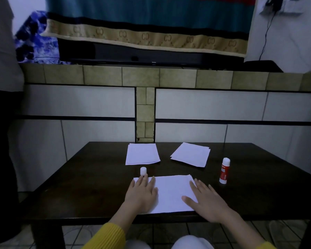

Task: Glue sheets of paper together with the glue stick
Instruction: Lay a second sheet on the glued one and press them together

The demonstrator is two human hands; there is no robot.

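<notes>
Both sets of fingers (147, 180) lie flat and spread, pressing the near sheets (171, 193); uneven pressure could slide the upper sheet askew before the glue grips. The sheets' long axis runs left-right. The glue stick (224, 170) stands upright right of them, uncapped tip up, likely drying.

Dim, bluish light — soft blur throughout, wide-angle bending at edges.

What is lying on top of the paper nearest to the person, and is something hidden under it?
Both hands press flat on the near paper: left hand on its left part, right hand on its right edge. The dark table lies under it. How many sheets it holds cannot be seen.
</notes>
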